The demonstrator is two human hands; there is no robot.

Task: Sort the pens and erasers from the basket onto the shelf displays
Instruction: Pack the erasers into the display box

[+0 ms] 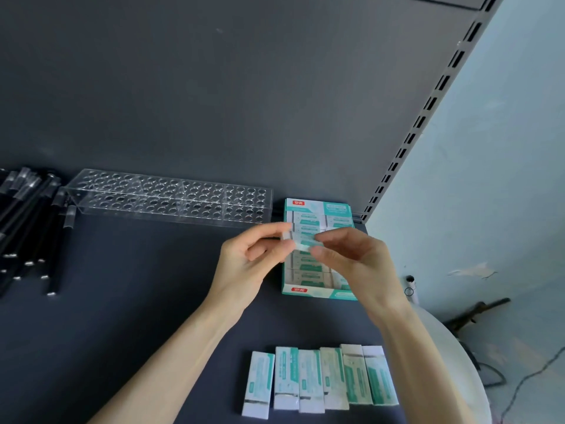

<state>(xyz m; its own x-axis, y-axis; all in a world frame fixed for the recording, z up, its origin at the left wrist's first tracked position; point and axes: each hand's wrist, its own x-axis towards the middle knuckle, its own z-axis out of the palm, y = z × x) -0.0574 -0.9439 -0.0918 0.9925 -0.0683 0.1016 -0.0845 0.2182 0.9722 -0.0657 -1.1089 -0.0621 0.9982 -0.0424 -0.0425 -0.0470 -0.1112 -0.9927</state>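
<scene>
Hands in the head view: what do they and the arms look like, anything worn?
The left hand and right hand are bare: no gloves, rings, watch or bracelet visible. The left forearm and right forearm are uncovered to the picture's edge; no sleeve shows.

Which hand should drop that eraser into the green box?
Probably the right hand. Both hands pinch the eraser, but the right one hovers directly above the box, while the left hand sits off to the box's left side.
</scene>
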